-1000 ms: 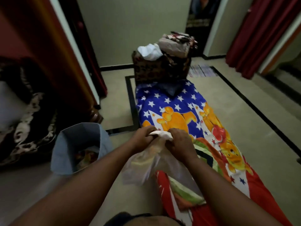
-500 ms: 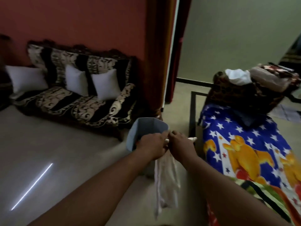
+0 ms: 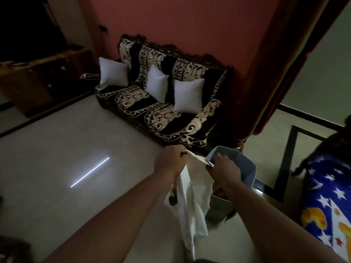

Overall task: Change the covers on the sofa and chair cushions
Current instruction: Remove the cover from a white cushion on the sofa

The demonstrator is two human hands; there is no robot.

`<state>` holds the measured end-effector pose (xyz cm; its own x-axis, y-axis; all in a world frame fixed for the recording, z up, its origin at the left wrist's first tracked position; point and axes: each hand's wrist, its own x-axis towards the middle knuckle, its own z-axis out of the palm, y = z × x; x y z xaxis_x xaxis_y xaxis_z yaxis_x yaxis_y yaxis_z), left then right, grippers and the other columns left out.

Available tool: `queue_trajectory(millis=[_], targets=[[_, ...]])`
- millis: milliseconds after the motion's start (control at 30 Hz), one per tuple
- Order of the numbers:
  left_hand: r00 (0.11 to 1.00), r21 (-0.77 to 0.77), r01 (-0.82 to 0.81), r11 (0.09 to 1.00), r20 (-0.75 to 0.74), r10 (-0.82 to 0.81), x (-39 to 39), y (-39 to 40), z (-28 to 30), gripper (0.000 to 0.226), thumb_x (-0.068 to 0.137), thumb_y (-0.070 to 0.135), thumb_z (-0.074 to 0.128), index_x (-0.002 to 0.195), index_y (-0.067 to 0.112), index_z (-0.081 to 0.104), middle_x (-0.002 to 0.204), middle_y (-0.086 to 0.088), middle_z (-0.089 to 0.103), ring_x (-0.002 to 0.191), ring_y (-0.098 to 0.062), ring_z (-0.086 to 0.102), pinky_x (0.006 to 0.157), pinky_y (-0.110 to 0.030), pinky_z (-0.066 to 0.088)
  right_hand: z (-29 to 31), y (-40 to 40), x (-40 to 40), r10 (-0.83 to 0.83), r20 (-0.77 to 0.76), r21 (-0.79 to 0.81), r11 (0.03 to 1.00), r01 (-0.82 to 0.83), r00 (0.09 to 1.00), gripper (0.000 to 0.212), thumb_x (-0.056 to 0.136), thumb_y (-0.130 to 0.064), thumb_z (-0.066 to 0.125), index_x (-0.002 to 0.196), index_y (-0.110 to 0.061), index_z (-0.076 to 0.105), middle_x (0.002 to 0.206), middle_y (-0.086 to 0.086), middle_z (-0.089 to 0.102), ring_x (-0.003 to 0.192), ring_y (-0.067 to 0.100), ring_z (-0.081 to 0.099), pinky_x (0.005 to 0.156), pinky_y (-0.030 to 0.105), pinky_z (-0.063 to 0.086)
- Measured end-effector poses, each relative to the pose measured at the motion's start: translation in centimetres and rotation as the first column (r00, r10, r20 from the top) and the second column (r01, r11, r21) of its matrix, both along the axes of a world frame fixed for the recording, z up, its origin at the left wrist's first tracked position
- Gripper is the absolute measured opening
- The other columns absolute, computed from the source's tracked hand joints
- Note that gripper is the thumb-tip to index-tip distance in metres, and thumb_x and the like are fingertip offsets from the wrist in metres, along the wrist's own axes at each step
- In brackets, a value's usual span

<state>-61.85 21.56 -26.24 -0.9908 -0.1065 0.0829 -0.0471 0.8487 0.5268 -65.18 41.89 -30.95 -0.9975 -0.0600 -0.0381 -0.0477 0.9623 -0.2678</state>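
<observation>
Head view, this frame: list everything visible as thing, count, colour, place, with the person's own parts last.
sofa: one, black and cream pattern, against the red wall.
cushions: three, plain white, propped on the sofa seat.
cushion cover: one, white with a printed patch, hanging between the hands.
basket: one, grey-blue, on the floor behind the right hand.
blanket: one, blue with white stars, right edge on the floor.
cabinet: one, brown wood, far left.
left hand: grips the cover's top edge.
right hand: grips the same edge.
</observation>
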Motion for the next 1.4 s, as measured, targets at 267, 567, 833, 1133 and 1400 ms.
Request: queue_trajectory(millis=[267,567,833,1133,1400], targets=[[0.969,-0.316,-0.185,0.930,0.098,0.227,-5.3,-9.3,-2.6,0.046,0.086,0.036,0.060,0.131,0.028,0.056,0.128,-0.002,0.059,0.111,-0.028,0.061,0.086,-0.038,0.052,-1.4,-11.2,-10.7,0.348,0.244,-0.315,0.911,-0.266,0.905,0.030,0.088,-0.043,0.068,0.072,-0.022,0.054,0.083,0.002,0.063,0.083,0.023,0.062,0.068,0.032,0.044],[0.975,-0.294,-0.129,0.947,0.138,0.175,-12.6,-13.5,-3.1,0.029,0.097,0.036,0.053,0.125,0.033,0.061,0.113,0.001,0.071,0.103,-0.025,0.066,0.085,-0.034,0.048,-0.5,-19.9,-18.8,0.585,0.146,-0.562,0.713,-0.419,0.798,0.032,0.091,-0.038,0.068,0.069,-0.026,0.049,0.065,-0.007,0.051,0.064,0.010,0.051,0.060,0.031,0.033],[0.875,0.448,-0.478,0.756,0.163,0.456,-20.9,-21.2,-2.4,0.020,0.093,0.014,0.053,0.098,0.014,0.073,0.095,0.004,0.071,0.087,-0.013,0.062,0.074,-0.022,0.048,-5.0,-24.3,-23.2,0.562,0.231,-0.433,0.791,-0.433,0.794,0.049,0.071,-0.065,0.075,0.097,-0.028,0.057,0.090,-0.010,0.064,0.083,0.012,0.061,0.072,0.035,0.051],[0.807,0.189,-0.553,0.811,0.364,0.465,-26.8,-37.5,-7.2,0.031,0.097,0.028,0.051,0.125,0.022,0.062,0.121,-0.009,0.067,0.112,-0.031,0.062,0.094,-0.036,0.049,-7.8,-29.9,-32.1,0.042,0.360,-0.314,0.946,0.078,0.932,0.019,0.091,-0.030,0.062,0.103,-0.015,0.062,0.098,0.009,0.071,0.097,0.033,0.068,0.076,0.034,0.050],[0.850,-0.121,-0.274,0.954,0.434,0.299,-33.8,-39.9,-10.2,0.042,0.088,0.061,0.063,0.115,0.029,0.069,0.115,0.002,0.067,0.109,-0.021,0.064,0.085,-0.030,0.048,-3.7,-35.3,-40.2,0.237,0.514,-0.647,0.738,0.192,0.824,0.034,0.079,-0.009,0.073,0.110,-0.013,0.059,0.102,0.010,0.066,0.091,0.025,0.066,0.069,0.037,0.058]])
